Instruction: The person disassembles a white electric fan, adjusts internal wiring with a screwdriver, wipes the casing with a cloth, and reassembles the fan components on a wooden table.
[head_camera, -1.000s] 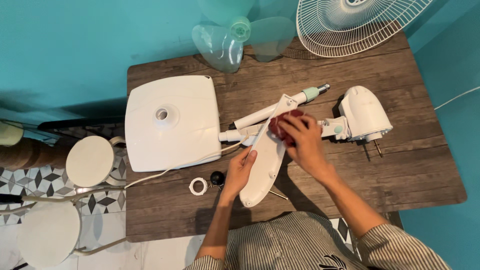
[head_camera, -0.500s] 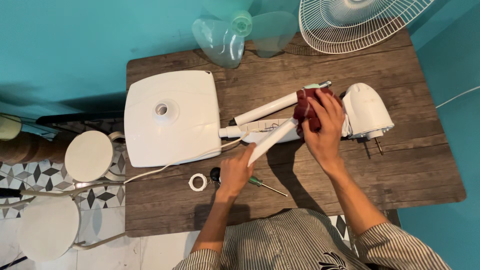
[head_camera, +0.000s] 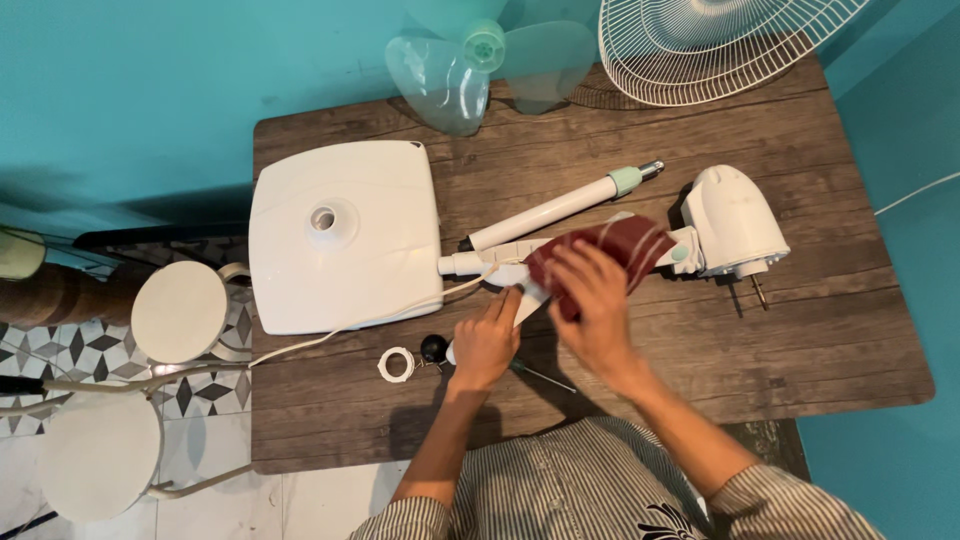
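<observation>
Right hand: my right hand (head_camera: 598, 310) is spread flat on a dark red striped cloth (head_camera: 603, 255), fingers pressing it down onto the fan's white neck piece (head_camera: 505, 268); it clasps nothing but the cloth under the palm.
Left hand: my left hand (head_camera: 487, 343) lies palm down with fingers straight, pinning the lower end of that same white piece against the table; open, not wrapped round anything.
Cloth: in the middle of the wooden table (head_camera: 800, 340), between the square white fan base (head_camera: 342, 235) and the white motor housing (head_camera: 733, 222), touching the housing's end.
Pole: a white tube with a pale green collar (head_camera: 560, 208) lies just above the cloth, slanting up to the right.
Small parts: a white ring (head_camera: 396, 364) and a black knob (head_camera: 433, 348) sit just left of my left wrist; a screwdriver (head_camera: 540, 376) lies beneath my forearms.
Far edge: clear blue fan blades (head_camera: 480, 60) and a white wire grille (head_camera: 720, 45).
Floor side: two round white stools (head_camera: 180, 312) to the left.
</observation>
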